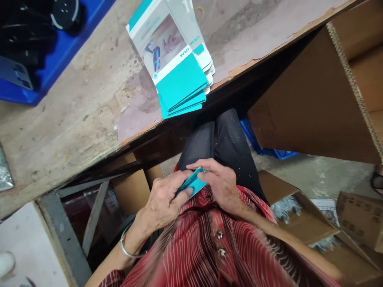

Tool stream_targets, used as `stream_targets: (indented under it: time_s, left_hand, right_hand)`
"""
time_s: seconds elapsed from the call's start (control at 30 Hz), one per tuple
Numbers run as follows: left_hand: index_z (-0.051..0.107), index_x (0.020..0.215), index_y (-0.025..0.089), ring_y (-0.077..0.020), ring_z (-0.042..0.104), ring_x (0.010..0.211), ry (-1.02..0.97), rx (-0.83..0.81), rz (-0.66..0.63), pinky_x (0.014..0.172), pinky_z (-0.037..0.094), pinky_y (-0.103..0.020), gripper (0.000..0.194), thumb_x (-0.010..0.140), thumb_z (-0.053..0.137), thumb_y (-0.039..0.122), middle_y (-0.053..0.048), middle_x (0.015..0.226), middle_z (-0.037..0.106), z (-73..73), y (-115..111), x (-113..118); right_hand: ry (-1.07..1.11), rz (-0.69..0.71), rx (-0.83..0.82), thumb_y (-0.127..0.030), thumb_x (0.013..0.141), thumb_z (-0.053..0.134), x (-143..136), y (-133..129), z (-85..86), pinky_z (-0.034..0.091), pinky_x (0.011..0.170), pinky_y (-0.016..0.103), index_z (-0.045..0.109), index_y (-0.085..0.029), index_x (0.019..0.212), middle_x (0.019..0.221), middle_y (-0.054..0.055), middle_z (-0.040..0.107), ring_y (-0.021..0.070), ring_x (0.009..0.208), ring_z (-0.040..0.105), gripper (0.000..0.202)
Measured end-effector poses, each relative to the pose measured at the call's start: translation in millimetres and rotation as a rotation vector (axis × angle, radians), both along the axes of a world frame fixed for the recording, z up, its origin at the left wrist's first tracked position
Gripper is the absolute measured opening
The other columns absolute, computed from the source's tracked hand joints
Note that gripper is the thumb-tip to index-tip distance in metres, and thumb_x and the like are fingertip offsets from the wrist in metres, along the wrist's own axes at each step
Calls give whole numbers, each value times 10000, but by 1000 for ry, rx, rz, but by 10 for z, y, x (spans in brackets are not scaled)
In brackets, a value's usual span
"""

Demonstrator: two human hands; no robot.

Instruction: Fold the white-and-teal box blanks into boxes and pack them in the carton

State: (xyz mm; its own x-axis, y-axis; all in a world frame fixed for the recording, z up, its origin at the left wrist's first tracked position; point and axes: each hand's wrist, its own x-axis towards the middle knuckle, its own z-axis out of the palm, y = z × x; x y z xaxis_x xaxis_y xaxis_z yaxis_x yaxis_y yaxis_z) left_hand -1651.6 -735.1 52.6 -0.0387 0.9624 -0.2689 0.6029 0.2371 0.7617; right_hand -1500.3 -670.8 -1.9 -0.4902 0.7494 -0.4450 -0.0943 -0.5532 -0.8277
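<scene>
A teal flattened cardboard carton (196, 184) is held over my lap, close to my shirt. My left hand (167, 193) grips its left side, thumb in front and fingers behind. On the other side, my right hand (220, 181) has its fingers and thumb closed over the carton's upper right edge. Ahead on the table's edge lies a fanned stack of flat printed cartons (181, 87), teal and white with a product picture. Their teal ends stick out past the edge, apart from both hands.
The worn table (98, 91) runs diagonally in front of me. At the upper left stands a blue bin (60, 52) with dark parts. A large cardboard box (311, 95) is at the right, and an open box (302, 223) with pale strands sits lower right. A white surface (26, 239) is lower left.
</scene>
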Motion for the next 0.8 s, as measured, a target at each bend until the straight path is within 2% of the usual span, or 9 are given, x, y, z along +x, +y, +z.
stream_targets:
  time_s: [0.1,0.17,0.23,0.37,0.47,0.53,0.6,0.67,0.8]
  left_hand:
    - [740,929,197,-130,549,674,-209,-146,279,613,432,-224,201,783,655,305,3,750,616,-179,-70,49]
    - [744,846,180,-133,540,687,-292,-123,531,623,424,-228,185,772,672,334,1,739,605,-339,-157,134]
    - [729,909,162,-169,587,761,-425,-83,704,695,460,-258,264,763,670,374,-22,813,657,-491,-234,236]
    - [624,1145,188,-221,625,972,-664,-51,714,875,476,-310,536,644,774,304,-47,1065,695,-713,-251,324]
    - [628,1020,178,-173,639,826,-653,-14,841,771,494,-268,374,687,743,306,-21,930,715,-850,-160,267]
    - [623,965,169,-152,626,730,-673,14,901,687,489,-244,331,696,734,325,-8,848,711,-911,-72,241]
    - [614,943,165,-146,624,722,-722,56,891,672,486,-233,337,675,756,311,-6,842,709,-903,41,264]
    - [602,902,165,-144,624,725,-789,128,869,673,488,-230,316,666,767,296,-4,827,704,-795,184,333]
    - [594,879,160,-139,603,661,-906,215,763,622,488,-232,320,654,780,292,-2,777,691,-367,619,512]
  right_hand:
    - [67,-74,-295,-158,595,585,-45,163,-121,491,645,290,712,-187,760,757,14,741,187,706,666,210]
    - [87,-107,-406,-160,538,611,-73,265,-195,473,614,285,708,-161,744,703,26,731,187,638,648,227]
    - [61,-180,-444,-160,502,627,-99,342,-262,461,606,280,706,-146,731,664,21,713,175,596,621,242]
    - [58,-255,-382,-184,543,649,-130,379,-383,447,606,264,719,-156,855,654,-11,679,139,568,562,321]
    - [99,-100,-222,-282,669,662,-103,318,-455,456,658,250,694,-200,1064,787,-17,694,131,645,573,405]
    - [46,-37,-132,-337,701,664,-60,283,-468,447,642,232,693,-199,1056,801,-17,693,130,663,573,382]
    - [-47,-65,-76,-360,696,666,-6,292,-416,430,597,218,706,-176,971,757,-13,689,131,645,565,333]
    - [-120,-157,-13,-382,688,661,60,361,-275,415,554,211,710,-161,902,717,-7,682,131,615,549,311]
    - [-167,-342,151,-440,685,680,248,676,198,439,543,212,715,-169,899,694,2,676,134,593,555,348]
